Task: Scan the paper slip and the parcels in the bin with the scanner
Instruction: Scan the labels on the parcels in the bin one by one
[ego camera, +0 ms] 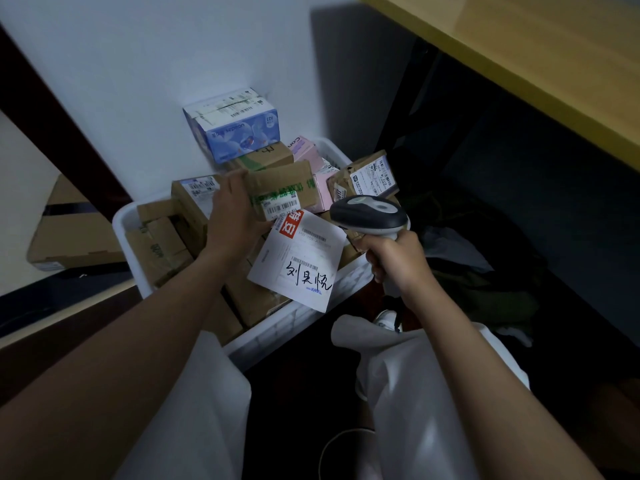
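A white plastic bin [298,323] on the floor holds several cardboard parcels. My left hand [232,216] holds a white paper slip [299,261] by its upper left corner, over the bin; the slip carries barcodes, a red stamp and handwriting. The same hand rests against a brown carton [282,187] with a barcode label. My right hand [394,259] grips the handle of a grey and white scanner [369,214], whose head sits just right of the slip's top edge. A blue and white box [235,126] tops the pile at the back.
A white wall stands behind the bin. A yellow tabletop [540,64] overhangs at the upper right, with dark cloth [485,278] on the floor below it. A flat cardboard box [72,237] lies at the left. Pale trouser legs [415,393] fill the foreground.
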Demonstrator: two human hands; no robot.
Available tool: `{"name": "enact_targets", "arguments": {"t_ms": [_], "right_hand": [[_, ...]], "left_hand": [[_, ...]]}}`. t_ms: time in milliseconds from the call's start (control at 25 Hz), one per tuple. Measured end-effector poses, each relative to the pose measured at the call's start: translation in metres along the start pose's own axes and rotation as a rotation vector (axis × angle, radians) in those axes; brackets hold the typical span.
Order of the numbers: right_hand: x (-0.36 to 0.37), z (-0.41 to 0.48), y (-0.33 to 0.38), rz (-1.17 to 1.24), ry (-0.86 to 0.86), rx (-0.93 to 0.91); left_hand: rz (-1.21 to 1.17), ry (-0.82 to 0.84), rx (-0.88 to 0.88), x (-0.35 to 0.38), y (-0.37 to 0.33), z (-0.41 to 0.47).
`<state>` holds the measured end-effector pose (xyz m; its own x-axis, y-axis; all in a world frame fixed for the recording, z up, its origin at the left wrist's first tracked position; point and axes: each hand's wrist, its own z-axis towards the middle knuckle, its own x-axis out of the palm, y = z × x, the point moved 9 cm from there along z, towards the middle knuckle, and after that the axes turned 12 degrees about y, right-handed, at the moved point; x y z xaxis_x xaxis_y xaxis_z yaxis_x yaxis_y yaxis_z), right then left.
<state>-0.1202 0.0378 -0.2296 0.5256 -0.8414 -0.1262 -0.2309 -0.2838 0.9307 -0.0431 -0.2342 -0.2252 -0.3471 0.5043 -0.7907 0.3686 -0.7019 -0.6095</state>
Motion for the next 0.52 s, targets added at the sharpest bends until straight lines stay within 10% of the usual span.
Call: {"name": "enact_targets", "arguments": {"t_ms": [520], "right_hand": [[-0.018, -0.017, 0.006, 0.034, 0.032, -0.044]], "left_hand": [[0.046, -0.020, -0.075, -0.005, 0.018, 0.004]]}}
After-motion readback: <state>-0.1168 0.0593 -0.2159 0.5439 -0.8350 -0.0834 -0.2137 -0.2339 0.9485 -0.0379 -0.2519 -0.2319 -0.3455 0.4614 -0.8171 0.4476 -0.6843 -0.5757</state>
